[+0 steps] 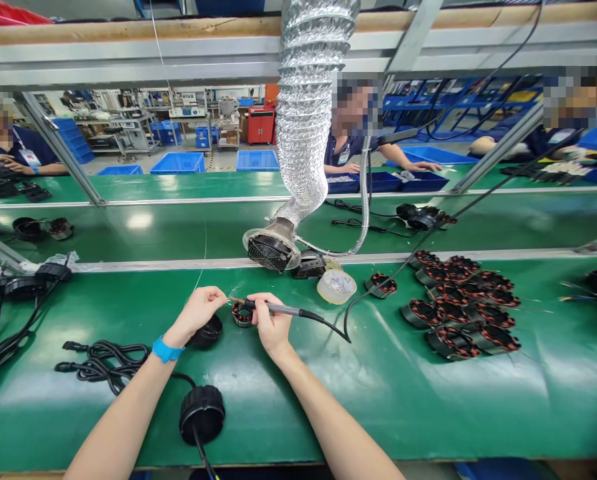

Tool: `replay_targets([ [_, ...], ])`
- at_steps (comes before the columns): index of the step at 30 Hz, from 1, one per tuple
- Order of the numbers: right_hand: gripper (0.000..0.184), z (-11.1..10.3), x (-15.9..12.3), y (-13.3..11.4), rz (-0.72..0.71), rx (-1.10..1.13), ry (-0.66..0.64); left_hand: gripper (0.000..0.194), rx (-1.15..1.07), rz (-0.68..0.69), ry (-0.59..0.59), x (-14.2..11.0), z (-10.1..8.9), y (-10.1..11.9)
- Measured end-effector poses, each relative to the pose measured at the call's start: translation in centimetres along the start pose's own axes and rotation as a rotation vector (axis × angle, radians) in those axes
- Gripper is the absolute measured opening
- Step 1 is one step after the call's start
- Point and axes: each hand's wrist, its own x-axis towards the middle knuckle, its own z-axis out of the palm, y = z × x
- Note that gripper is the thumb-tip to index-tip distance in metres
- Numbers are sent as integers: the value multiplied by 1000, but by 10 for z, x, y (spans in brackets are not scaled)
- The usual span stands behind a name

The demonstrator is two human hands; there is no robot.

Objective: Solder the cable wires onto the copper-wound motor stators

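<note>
Toward the tabletop's (pixel 378 400) far edge sits a wound stator (pixel 241 320); the left hand (pixel 202 311) pinches thin wire (pixel 199 277), the right hand (pixel 274 328) a soldering iron (pixel 285 309). Soldering seems underway; the next move calls for steadiness.

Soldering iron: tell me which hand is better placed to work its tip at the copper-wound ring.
Probably the right hand: it grips the soldering iron, whose front end is close by the copper-wound ring. The left hand seems taken up, pinching fine wire there.

Red cabinet (pixel 261 127) on grey floor (pixel 221 160) beyond green workbenches (pixel 258 413)
</note>
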Motion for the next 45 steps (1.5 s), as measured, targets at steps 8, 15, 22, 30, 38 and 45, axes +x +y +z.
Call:
replay_targets([
  [8,27,-1,3,-2,8,34,86,29,-28,-1,-3,-2,0,6],
  [15,27,-1,2,2,4,22,67,28,-21,-9,-4,-2,0,6],
  [22,25,0,3,4,-13,-58,19,28,-41,2,-16,0,0,0],
  [30,33,8,12,8,-216,-191,-207,26,-5,35,-51,1,-3,-1],
  [38,52,17,14,15,-311,-194,-344,31,96,94,-68,-6,-4,5],
  [45,44,19,10,11,-373,-275,-327,34,167,104,-124,-8,-14,8],
])
